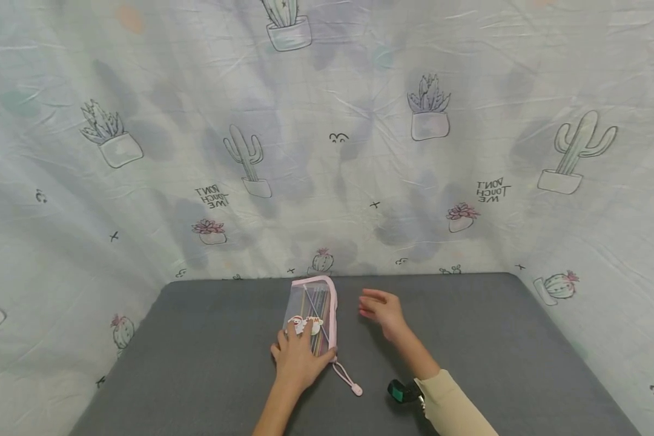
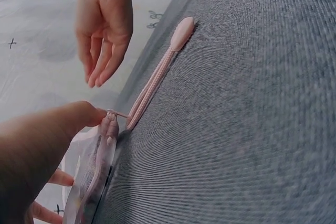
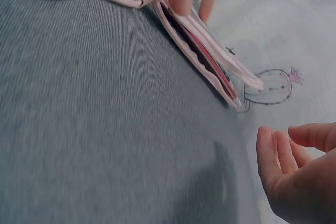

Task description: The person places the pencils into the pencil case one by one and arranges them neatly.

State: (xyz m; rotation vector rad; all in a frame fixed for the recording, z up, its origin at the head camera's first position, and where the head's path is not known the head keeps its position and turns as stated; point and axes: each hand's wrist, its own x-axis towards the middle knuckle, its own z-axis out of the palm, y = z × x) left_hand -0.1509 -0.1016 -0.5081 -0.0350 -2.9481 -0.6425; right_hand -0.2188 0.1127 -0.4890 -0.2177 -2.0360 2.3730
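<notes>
A clear pencil pouch (image 1: 298,300) with pink zipper trim lies on the grey tabletop, and slim coloured sticks, perhaps pencils, show through it. My left hand (image 1: 297,362) rests on its near end, fingers spread over the white cartoon stickers and thumb at the zipper edge. In the right wrist view, the zipper side (image 3: 197,51) gapes, with something red inside. From the near corner trails a pink pull cord (image 2: 152,85) with a rounded end. My right hand (image 1: 384,312) hovers right of the pouch, fingers loosely bent, touching nothing.
A black band with a green face (image 1: 396,392) is by the right sleeve (image 1: 452,402). The grey tabletop (image 1: 207,363) extends on both sides of the pouch. A pale curtain (image 1: 327,181) printed with cacti hangs behind and beside it.
</notes>
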